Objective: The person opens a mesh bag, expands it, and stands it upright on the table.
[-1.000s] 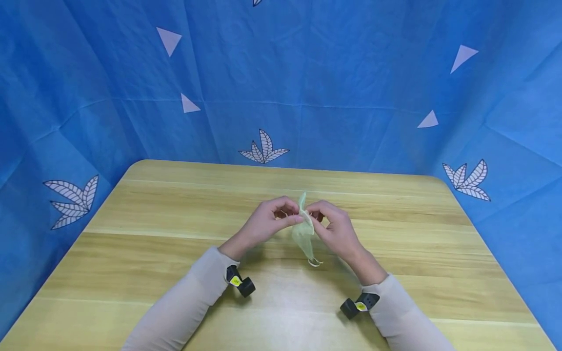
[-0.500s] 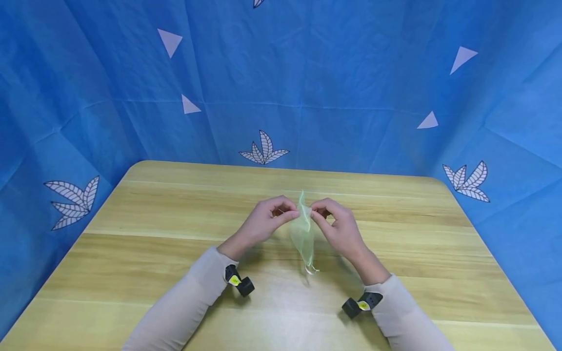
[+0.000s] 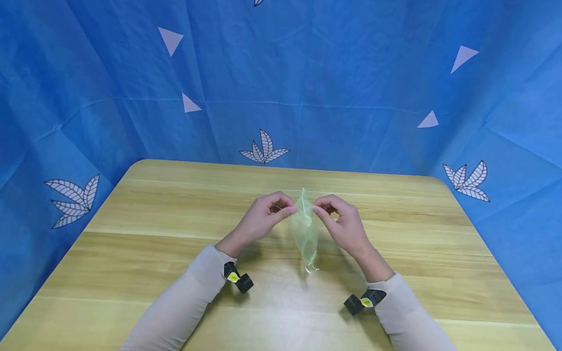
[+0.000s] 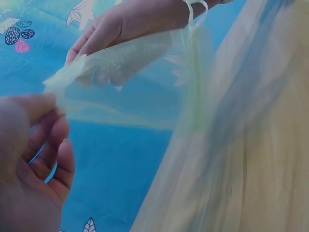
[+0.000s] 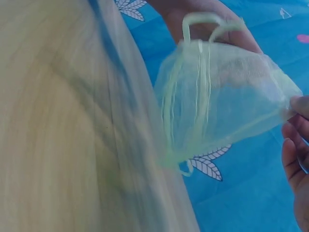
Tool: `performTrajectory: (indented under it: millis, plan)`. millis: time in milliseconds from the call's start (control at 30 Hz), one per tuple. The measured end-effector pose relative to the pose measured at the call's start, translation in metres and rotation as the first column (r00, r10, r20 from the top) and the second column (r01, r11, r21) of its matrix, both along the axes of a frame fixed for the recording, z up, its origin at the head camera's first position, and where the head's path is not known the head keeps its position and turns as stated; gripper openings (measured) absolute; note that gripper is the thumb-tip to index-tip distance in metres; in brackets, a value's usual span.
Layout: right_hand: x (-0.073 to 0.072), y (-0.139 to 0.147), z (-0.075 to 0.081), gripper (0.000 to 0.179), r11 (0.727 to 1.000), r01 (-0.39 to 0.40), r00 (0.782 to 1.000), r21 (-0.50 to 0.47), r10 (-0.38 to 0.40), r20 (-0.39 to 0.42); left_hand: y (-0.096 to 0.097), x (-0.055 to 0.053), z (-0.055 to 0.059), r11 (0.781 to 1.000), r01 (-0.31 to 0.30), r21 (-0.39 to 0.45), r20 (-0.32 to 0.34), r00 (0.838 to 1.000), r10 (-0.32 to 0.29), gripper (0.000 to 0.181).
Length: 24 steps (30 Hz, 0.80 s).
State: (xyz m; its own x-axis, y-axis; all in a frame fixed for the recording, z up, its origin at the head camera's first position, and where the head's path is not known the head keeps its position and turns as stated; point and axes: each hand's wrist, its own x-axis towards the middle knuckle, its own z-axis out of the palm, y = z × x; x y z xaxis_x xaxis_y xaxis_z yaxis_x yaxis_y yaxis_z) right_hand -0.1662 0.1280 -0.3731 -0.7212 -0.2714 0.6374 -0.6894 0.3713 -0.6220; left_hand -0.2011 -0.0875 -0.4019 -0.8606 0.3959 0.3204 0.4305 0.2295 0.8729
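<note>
A small pale green sheer mesh pouch [image 3: 304, 231] with a drawstring loop at its lower end hangs above the wooden table [image 3: 175, 204], held between both hands. My left hand [image 3: 287, 210] pinches one side of its upper edge. My right hand [image 3: 317, 210] pinches the opposite side. The left wrist view shows the pouch [image 4: 120, 63] stretched from my left fingertips [image 4: 34, 104] toward my right hand [image 4: 79, 55]. In the right wrist view the pouch [image 5: 222, 92] bulges wide, its drawstring [image 5: 203, 21] at the top and my right fingertips [image 5: 301, 106] on its corner.
A blue cloth backdrop [image 3: 307, 83] printed with white leaves and triangles surrounds the table on three sides. Black wrist cameras [image 3: 239, 280] sit on both beige sleeves. Nothing else lies on the tabletop.
Both hands have drawn slightly apart and away from me, spreading the pouch's upper edge. The pouch now hangs a little wider and its loop has lifted off the table.
</note>
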Motion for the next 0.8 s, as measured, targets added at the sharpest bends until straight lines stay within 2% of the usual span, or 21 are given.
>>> performTrajectory:
  millis: [200,333,467,567,800]
  plan:
    - [-0.016,0.014,-0.017,0.011,0.998,-0.029,0.998,0.057,0.025,0.056,-0.002,-0.001,0.001,1.0,-0.005,-0.029,-0.06,0.998,0.004,0.011]
    - [-0.02,0.021,-0.017,0.004,0.992,-0.058,0.997,0.115,0.052,0.053,-0.004,-0.002,0.003,0.997,-0.021,-0.078,-0.125,0.992,0.012,0.009]
    - [-0.02,0.024,-0.014,0.003,0.992,-0.043,0.999,0.116,0.039,0.034,-0.005,-0.002,0.005,0.994,-0.017,-0.106,-0.158,0.987,0.0,0.008]
    - [-0.019,0.022,-0.013,0.005,0.995,-0.023,0.999,0.095,0.02,0.039,-0.004,-0.001,0.006,0.995,-0.003,-0.097,-0.123,0.992,-0.009,0.01]
    - [-0.018,0.017,-0.017,0.015,0.998,-0.011,1.0,0.065,0.012,-0.002,-0.002,-0.002,0.002,0.998,0.035,-0.047,0.026,0.999,-0.033,0.021]
